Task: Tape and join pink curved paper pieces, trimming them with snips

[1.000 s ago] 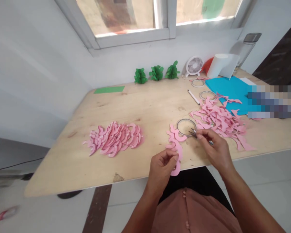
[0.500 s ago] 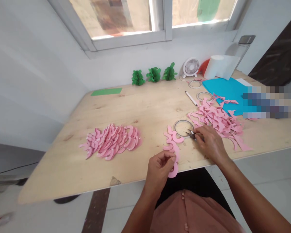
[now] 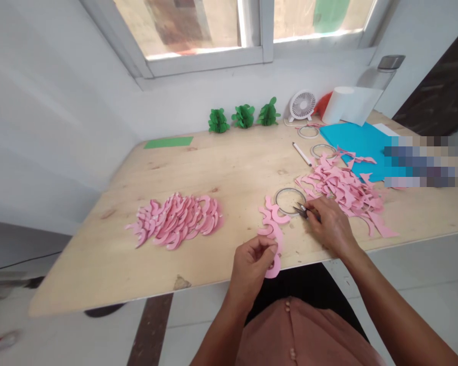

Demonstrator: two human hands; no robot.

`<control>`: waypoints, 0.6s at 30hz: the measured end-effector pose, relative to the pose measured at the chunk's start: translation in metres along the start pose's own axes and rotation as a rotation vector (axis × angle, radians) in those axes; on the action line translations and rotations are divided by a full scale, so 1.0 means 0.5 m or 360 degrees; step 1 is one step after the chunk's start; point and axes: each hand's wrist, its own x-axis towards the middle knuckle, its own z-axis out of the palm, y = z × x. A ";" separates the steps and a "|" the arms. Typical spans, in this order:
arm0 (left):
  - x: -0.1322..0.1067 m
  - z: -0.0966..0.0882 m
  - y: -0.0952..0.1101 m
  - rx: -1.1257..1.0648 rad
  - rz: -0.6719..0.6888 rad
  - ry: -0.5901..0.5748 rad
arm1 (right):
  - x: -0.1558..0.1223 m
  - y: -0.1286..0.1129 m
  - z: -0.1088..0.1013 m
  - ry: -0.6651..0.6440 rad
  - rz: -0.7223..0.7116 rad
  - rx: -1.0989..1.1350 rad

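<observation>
Near the table's front edge, my left hand (image 3: 255, 259) pinches a curved pink paper cutout (image 3: 277, 264) between thumb and fingers. Its lower end reaches the table edge. Just beyond lie more wavy pink paper pieces (image 3: 272, 219), touching or overlapping it. My right hand (image 3: 328, 221) is closed around small dark scissors (image 3: 301, 210), most of them hidden in the palm. Their pointed tips are slightly apart, over the near rim of a grey tape ring (image 3: 278, 195). No paper shows between the blades.
Left on the table (image 3: 110, 254) is a heap of pink curved cutouts (image 3: 179, 221); pink scraps (image 3: 341, 183) pile up right. Behind are a marker (image 3: 301, 154), blue sheets (image 3: 351, 137), a small fan (image 3: 303, 105), green paper shapes (image 3: 244, 116) and a white roll (image 3: 339, 105).
The view has shifted very slightly. Both hands keep their places and grips, and the pink pieces lie as before.
</observation>
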 end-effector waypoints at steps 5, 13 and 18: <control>0.001 -0.001 -0.001 -0.0008 0.0011 -0.0004 | 0.001 -0.001 -0.001 -0.0007 -0.0004 -0.0010; -0.001 -0.002 0.002 -0.0008 -0.0009 -0.0003 | 0.000 0.000 0.000 -0.0008 -0.0003 0.0017; 0.000 -0.002 -0.003 -0.0015 -0.0003 -0.0013 | 0.002 0.000 0.000 -0.0004 0.0007 0.0027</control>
